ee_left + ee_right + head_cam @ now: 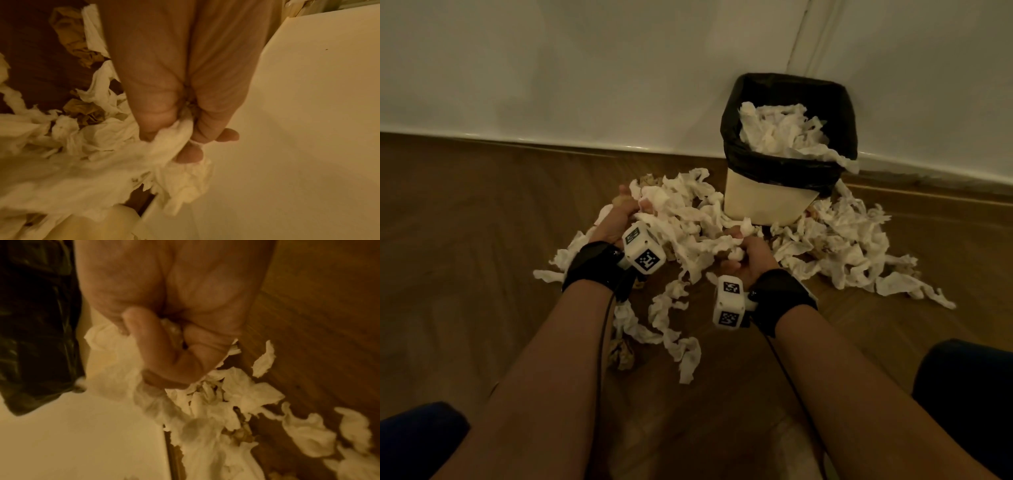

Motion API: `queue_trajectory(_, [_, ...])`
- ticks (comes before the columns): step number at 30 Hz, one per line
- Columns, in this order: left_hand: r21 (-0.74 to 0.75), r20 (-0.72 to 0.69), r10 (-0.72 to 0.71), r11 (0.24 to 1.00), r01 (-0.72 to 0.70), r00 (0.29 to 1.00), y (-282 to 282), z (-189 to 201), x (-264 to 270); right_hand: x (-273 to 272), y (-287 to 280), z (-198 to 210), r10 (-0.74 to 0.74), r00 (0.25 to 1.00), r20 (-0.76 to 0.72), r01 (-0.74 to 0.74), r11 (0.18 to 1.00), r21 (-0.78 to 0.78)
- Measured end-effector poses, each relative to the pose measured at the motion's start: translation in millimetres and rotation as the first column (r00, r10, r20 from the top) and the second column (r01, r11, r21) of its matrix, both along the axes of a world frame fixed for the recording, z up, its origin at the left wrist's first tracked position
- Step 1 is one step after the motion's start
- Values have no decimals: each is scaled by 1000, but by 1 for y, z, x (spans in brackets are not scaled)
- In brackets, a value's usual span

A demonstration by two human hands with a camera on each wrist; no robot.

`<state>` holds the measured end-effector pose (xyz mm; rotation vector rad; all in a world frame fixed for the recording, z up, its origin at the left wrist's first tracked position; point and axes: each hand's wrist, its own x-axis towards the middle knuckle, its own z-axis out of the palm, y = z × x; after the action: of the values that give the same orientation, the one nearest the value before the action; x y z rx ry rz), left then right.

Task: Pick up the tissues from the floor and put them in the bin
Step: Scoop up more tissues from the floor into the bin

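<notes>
Wooden floor runs up to a pale wall, and we crouch over it with both arms stretched toward a heap of crumpled tissues. Our left hand is curled tight round a bunch of that paper; the left wrist view shows the fingers folded in with white tissue squeezed out between them. Our right hand is likewise clenched, and the right wrist view has the thumb laid across a wad that spills out on both sides of the fist. Both handfuls hang joined to the heap between our hands. Each wrist wears a black strap carrying a white cube with black markers.

Around our grip the tissues spread over the floor: a trail runs back toward us between the forearms, more lies left of the left wrist, and a wide drift reaches to the right past the bin. A few brownish crumpled pieces sit among the white ones. Just beyond our right hand, the bin stands against the wall, cream-sided with a black liner folded over its rim. It holds a heap of tissues up to the top, and one strip hangs over its right edge.
</notes>
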<state>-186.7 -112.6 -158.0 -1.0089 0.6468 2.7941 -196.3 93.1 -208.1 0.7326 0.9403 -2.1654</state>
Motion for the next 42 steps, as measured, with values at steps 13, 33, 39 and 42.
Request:
queue_trajectory(13, [-222, -165, -26, 975, -11, 986, -1, 11, -23, -33, -7, 59, -62, 932, -358, -56, 949, -309])
queue_trajectory(33, [-35, -593, -42, 999, 26, 804, 115, 169, -141, -117, 93, 163, -365, 749, -553, 455, 890, 29])
queue_trajectory(39, [-86, -554, -123, 992, 91, 823, 154, 156, -161, -126, 97, 161, -236, 797, -557, 391, 903, 176])
queue_trajectory(42, [-158, -492, -162, 983, 96, 855, 164, 136, -165, -132, 98, 165, -181, 822, -540, 372, 889, 268])
